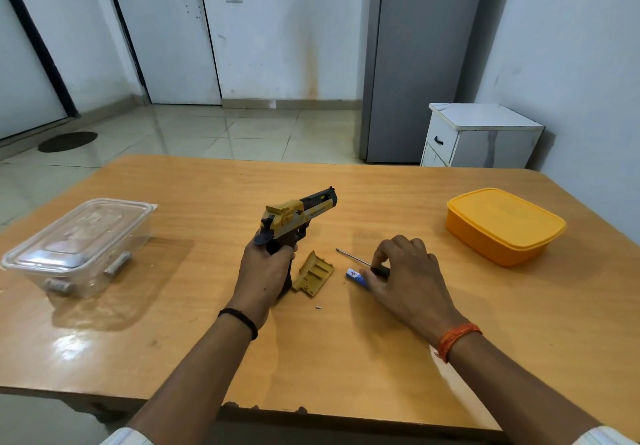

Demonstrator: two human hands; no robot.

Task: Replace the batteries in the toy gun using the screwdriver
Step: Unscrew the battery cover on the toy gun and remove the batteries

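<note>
1. Toy gun [298, 217]: gold and black, held upright above the middle of the desk [214, 358], barrel pointing away toward the far edge; the left hand [265, 273] has its fingers wrapped round the grip.
2. Right hand [407, 271]: lowered onto the desk just right of the gun, fingers curled down over the black handle of the screwdriver [360, 261] and touching a battery [356, 277]; whether it actually pinches either one I cannot tell.
3. Screwdriver: lies flat, its thin shaft pointing left and toward the far edge.
4. Battery: blue and white, lying just nearside of the screwdriver handle.
5. Cover [313, 273]: the gold battery cover lies on the desk between the two hands, ribbed inside facing up, beside the gun's grip.
6. Screw [318, 306]: a tiny pale piece, probably the screw, lies near the cover toward the near edge.
7. Clear box [79, 240]: lidded, near the left edge.
8. Yellow box [504, 224]: lidded, near the right edge.
</note>
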